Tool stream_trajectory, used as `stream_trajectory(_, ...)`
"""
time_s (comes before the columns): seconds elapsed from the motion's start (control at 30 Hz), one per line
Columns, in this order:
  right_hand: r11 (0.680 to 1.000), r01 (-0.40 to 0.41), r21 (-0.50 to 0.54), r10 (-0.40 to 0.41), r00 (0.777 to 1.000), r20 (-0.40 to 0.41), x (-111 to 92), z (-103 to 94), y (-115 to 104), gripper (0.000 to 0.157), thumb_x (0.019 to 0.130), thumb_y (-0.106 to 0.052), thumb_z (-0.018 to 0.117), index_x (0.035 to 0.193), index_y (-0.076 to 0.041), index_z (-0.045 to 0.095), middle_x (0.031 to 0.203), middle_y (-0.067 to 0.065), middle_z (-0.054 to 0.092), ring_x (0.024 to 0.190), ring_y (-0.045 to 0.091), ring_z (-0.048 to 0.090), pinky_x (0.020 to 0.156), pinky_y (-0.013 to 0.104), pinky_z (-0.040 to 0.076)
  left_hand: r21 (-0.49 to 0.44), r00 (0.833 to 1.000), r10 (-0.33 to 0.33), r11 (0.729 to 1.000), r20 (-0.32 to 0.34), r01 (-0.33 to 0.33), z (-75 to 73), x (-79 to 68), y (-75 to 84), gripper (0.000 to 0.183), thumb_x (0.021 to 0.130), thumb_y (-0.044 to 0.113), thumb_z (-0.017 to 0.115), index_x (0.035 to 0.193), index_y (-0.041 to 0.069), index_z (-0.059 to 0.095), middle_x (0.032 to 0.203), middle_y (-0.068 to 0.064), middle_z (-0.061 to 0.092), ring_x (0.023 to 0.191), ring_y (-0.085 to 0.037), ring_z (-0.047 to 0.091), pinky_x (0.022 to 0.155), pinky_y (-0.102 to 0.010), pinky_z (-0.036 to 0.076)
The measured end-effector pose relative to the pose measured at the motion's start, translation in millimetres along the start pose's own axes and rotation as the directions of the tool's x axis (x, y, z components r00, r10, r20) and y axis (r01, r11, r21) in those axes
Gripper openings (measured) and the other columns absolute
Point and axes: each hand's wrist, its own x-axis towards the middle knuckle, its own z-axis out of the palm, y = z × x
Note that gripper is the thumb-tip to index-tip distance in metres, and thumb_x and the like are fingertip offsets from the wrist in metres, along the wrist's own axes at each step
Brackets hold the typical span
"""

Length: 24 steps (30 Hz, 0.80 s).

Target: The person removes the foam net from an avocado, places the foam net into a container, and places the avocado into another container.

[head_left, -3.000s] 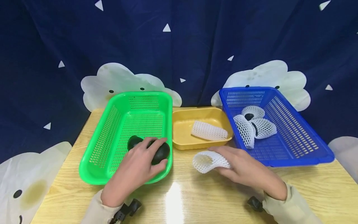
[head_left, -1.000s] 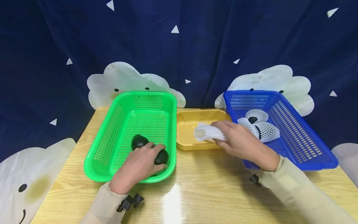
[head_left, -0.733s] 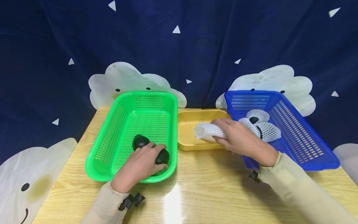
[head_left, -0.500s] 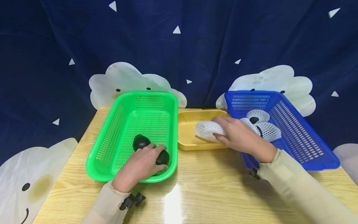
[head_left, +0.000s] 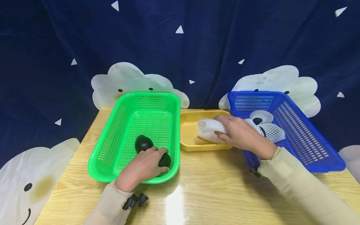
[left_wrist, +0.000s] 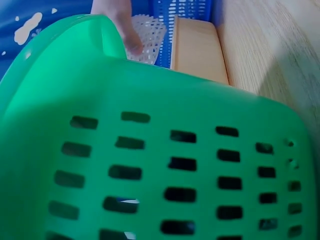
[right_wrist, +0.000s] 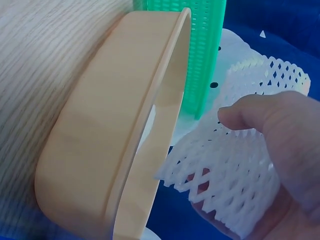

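Note:
In the head view, my left hand point(head_left: 143, 168) reaches into the green basket point(head_left: 105, 147) and grips a dark avocado point(head_left: 165, 160), partly covered by the fingers. Another dark avocado point(head_left: 143, 143) lies just beyond the knuckles. My right hand point(head_left: 239, 132) is above the yellow tray point(head_left: 189, 134) and pinches a white foam fruit net point(head_left: 209, 126). In the right wrist view, the thumb presses on this foam net point(right_wrist: 235, 155) and fingertips show through its mesh. A basket wall point(left_wrist: 150, 100) blocks the left hand in the left wrist view.
At the right stands a blue basket point(head_left: 306, 125) holding dark avocados in white foam nets point(head_left: 272, 132). The tray sits between the two baskets on the wooden table point(head_left: 208, 187). Behind everything hangs a dark blue curtain point(head_left: 157, 47) with white clouds.
From in front of the tray, my right hand has moved back over it with the foam net, then slightly farther back. My left hand still grips the avocado in the green basket.

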Motion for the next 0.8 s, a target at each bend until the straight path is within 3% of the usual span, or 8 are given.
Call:
stream_trajectory(0.23, 0.999, -0.020, 0.028, 0.019, 1.000, 0.013, 2.6, 1.4, 1.5, 0.038, 0.093, -0.021, 0.074, 0.126, -0.005, 0.064, 0.113, 0.012, 0.073, 0.094, 0.026, 0.070, 0.081, 0.047, 0.059, 0.010, 1.000, 0.012, 1.000, -0.006, -0.012, 0.3, 0.7, 0.4, 0.061, 0.088, 0.034, 0.081, 0.140, 0.008, 0.060, 0.126, -0.018, 0.067, 0.111, -0.036, 0.067, 0.099, -0.056, 0.053)
stream_trajectory(0.5, 0.999, -0.041, 0.033, 0.041, 0.999, 0.018, 3.1, 4.2, 3.0, 0.037, 0.093, -0.022, 0.075, 0.124, -0.006, 0.064, 0.112, 0.011, 0.073, 0.092, 0.024, 0.069, 0.080, 0.046, 0.059, 0.047, 1.000, 0.010, 0.999, -0.021, -0.009, 0.6, 0.8, 0.0, 0.059, 0.090, 0.037, 0.076, 0.140, 0.010, 0.061, 0.131, -0.019, 0.067, 0.114, -0.038, 0.068, 0.095, -0.055, 0.055)
stream_trajectory(0.8, 0.998, -0.058, 0.027, 0.057, 0.996, 0.062, 3.2, 6.1, 5.0, 0.043, 0.091, -0.024, 0.077, 0.127, -0.005, 0.062, 0.114, 0.015, 0.073, 0.094, 0.027, 0.069, 0.081, 0.048, 0.059, 0.086, 0.999, 0.007, 0.996, -0.054, -0.003, -0.1, -0.9, -0.3, 0.059, 0.091, 0.042, 0.076, 0.140, 0.013, 0.062, 0.133, -0.018, 0.066, 0.110, -0.042, 0.070, 0.080, -0.055, 0.060)
